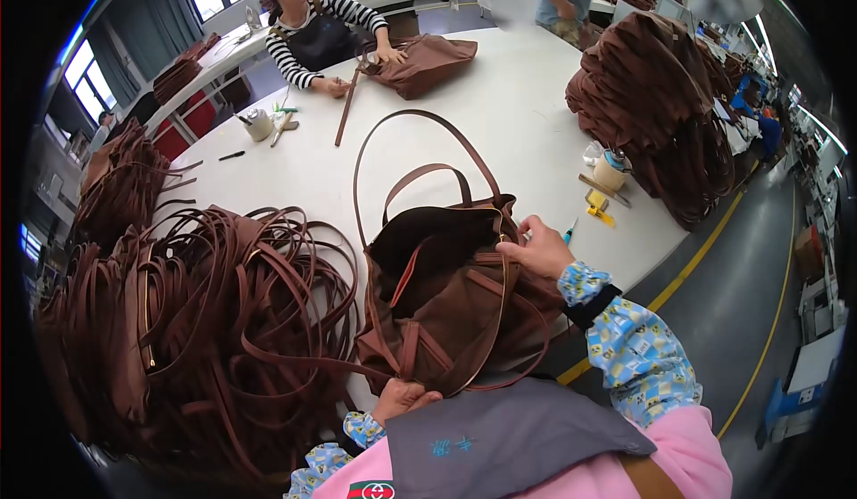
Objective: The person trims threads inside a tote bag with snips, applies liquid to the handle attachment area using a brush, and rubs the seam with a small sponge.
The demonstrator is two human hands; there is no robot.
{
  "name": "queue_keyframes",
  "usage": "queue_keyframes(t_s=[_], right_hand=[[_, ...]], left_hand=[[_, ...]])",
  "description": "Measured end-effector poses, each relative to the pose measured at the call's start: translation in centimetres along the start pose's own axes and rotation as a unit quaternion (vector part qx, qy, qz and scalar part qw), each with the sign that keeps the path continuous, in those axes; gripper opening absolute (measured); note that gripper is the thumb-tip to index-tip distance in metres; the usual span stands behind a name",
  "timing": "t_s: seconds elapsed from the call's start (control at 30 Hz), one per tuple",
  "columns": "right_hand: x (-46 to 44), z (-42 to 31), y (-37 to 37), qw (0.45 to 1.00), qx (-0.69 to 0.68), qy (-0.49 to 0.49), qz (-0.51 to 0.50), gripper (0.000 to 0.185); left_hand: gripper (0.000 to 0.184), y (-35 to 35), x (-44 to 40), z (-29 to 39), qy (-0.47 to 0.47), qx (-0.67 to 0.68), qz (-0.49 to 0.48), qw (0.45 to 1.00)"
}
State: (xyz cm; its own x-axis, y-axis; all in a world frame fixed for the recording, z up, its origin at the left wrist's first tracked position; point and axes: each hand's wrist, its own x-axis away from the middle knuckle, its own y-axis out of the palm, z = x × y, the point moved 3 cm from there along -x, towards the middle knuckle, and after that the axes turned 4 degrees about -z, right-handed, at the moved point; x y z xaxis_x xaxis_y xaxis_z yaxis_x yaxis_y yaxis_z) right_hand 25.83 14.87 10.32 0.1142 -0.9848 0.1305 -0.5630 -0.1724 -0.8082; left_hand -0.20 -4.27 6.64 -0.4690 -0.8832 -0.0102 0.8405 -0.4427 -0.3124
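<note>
A brown handbag (437,320) stands with its mouth wide apart on the white table before me, its long strap and shorter handle arching up on the far side. My right hand (540,247) pinches the bag's right rim near the end of a zipper (506,294). At the near left corner, my left hand (406,399) is closed on the bag's edge, fingers curled. A red-edged strip (404,278) shows inside the dark interior. The bag's underside is hidden.
A large heap of brown bags and straps (205,320) lies left, another stack (638,88) right. Glue pots (611,170) (258,125), a yellow tool (599,208) and a pen (232,155) lie about. Across the table a person (312,35) handles another brown bag (424,66).
</note>
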Motion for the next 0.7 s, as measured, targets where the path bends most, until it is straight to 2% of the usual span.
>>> queue_keyframes(t_s=[0.07,0.13,0.17,0.2,0.27,0.3,0.33,0.37,0.4,0.43,0.47,0.53,0.57,0.6,0.67,0.7], right_hand=[[-0.5,-1.0,0.9,0.998,0.033,0.018,-0.042,0.059],[-0.9,-1.0,2.3,0.979,0.167,0.043,-0.111,0.046],[-1.0,-0.7,2.6,0.980,0.151,0.051,-0.121,0.038],[-1.3,0.0,3.1,0.979,0.153,0.050,-0.125,0.038],[-1.7,2.3,4.1,0.991,0.075,0.036,-0.102,0.038],[-1.2,2.3,3.7,0.999,0.010,0.010,-0.044,0.036],[-0.5,2.5,3.4,0.999,0.013,0.011,-0.047,0.036],[0.3,3.1,3.0,0.973,-0.207,0.091,-0.053,0.033],[1.2,3.2,2.9,0.892,-0.415,0.168,-0.056,0.031],[1.9,3.7,3.4,0.837,-0.519,0.170,-0.031,0.026],[2.5,3.9,3.8,0.837,-0.518,0.173,-0.032,0.026],[3.3,3.8,4.5,0.695,-0.710,0.119,-0.012,0.025],[3.6,3.9,4.8,0.664,-0.739,0.111,-0.011,0.022],[3.8,3.6,4.6,0.663,-0.740,0.112,-0.011,0.022],[4.5,2.3,3.9,0.635,-0.768,0.079,-0.036,0.021],[4.9,1.8,3.5,0.633,-0.770,0.080,-0.034,0.021]], left_hand=[[0.039,-0.3,0.0,-0.2,0.000,-0.016,-0.008,1.000],[0.040,-0.3,0.0,-0.3,-0.001,-0.031,-0.018,0.999],[0.040,-0.3,0.1,-0.4,0.003,-0.020,-0.002,1.000],[0.041,-0.3,0.2,-0.5,0.006,-0.009,0.014,1.000],[0.040,-0.3,0.4,-1.0,-0.005,-0.010,0.037,0.999],[0.040,-0.3,0.4,-1.2,-0.012,-0.015,0.059,0.998],[0.040,-0.3,0.5,-1.2,-0.015,-0.011,0.060,0.998],[0.038,-0.5,0.6,-1.3,-0.025,-0.007,0.087,0.996],[0.037,-0.9,0.7,-1.4,-0.035,-0.003,0.113,0.993],[0.034,-1.2,0.9,-1.7,-0.064,0.020,0.089,0.994],[0.034,-1.3,1.1,-1.9,-0.067,0.022,0.089,0.994],[0.032,-1.0,1.7,-3.3,-0.147,0.164,0.107,0.970],[0.030,-1.0,2.3,-4.6,-0.174,0.154,0.106,0.967],[0.030,-1.4,2.2,-4.3,-0.176,0.153,0.105,0.967],[0.029,-2.4,2.1,-3.3,-0.196,0.057,0.135,0.969],[0.026,-3.0,2.0,-3.1,-0.165,0.004,0.200,0.966]])
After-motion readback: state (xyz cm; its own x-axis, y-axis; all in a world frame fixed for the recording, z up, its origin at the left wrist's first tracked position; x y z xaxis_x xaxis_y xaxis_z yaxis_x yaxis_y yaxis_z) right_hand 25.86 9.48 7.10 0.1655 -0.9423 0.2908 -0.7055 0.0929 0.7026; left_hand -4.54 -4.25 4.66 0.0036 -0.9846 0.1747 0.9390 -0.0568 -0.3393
